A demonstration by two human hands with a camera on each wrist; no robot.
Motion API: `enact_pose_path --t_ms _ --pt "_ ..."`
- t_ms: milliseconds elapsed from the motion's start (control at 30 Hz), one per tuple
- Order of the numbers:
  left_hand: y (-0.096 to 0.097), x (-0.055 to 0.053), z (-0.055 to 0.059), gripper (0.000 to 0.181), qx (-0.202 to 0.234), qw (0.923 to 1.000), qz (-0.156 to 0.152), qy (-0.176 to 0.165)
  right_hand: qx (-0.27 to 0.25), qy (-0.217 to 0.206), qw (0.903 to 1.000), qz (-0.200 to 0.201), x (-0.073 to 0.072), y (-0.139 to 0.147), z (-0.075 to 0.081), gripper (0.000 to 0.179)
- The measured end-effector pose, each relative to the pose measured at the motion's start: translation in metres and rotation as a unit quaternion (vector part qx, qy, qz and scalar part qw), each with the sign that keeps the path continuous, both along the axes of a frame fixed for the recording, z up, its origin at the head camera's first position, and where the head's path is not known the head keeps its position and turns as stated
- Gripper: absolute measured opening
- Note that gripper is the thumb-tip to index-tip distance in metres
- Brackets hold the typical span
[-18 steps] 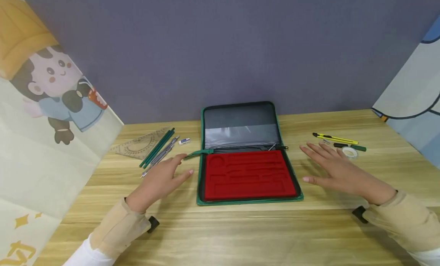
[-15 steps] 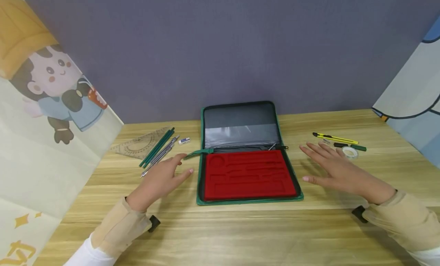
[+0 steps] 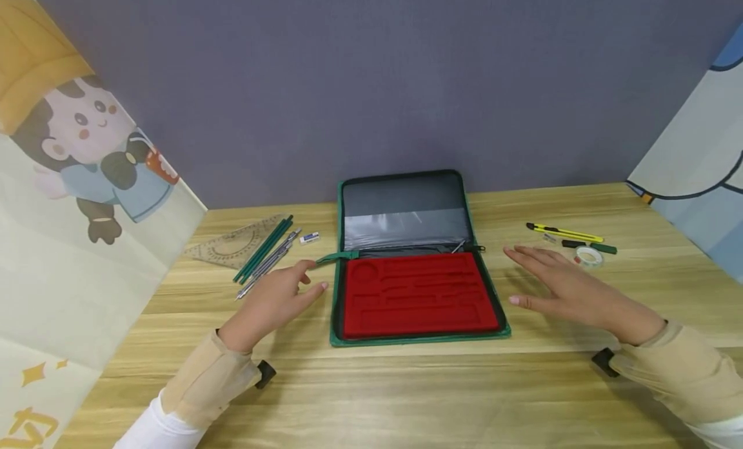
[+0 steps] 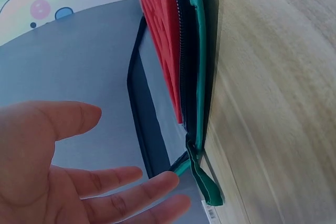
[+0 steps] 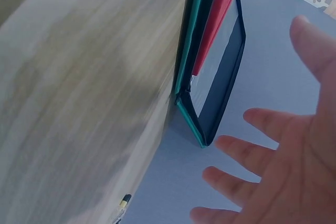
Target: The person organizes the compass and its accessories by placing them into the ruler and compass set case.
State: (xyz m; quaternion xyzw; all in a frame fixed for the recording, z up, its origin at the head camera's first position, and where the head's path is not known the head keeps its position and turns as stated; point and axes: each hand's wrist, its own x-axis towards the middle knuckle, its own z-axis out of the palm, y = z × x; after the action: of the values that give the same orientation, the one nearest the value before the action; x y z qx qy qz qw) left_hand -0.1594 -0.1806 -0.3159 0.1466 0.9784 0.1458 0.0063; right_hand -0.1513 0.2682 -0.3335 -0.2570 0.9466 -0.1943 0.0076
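Centred in the head view, the zip case lies open, its lid probably propped by the grey partition, so the red tray faces up between left hand at centre-left and right hand at centre-right, both empty, fingers loosely extended.

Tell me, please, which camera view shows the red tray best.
The head view: it shows the whole upper face of the red tray, with its recesses. The left wrist view shows it at a steep slant, cut off by the top edge; the right wrist view shows only a narrow strip, also cut off.
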Motion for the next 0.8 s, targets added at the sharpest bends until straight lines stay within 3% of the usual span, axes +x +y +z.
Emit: enact_pose_path --t_ms 433,800 --pt "0.0008 -0.0019 -0.0025 0.051 -0.006 1.0000 0.005 -0.006 0.000 0.005 1.0000 0.000 0.0017 0.0004 -0.0012 0.076" --pt "0.0056 -0.0055 -0.0058 0.045 0.012 0.9987 0.007 -0.049 -0.002 -0.009 0.9999 0.009 0.0011 -0.0003 -0.0012 0.072"
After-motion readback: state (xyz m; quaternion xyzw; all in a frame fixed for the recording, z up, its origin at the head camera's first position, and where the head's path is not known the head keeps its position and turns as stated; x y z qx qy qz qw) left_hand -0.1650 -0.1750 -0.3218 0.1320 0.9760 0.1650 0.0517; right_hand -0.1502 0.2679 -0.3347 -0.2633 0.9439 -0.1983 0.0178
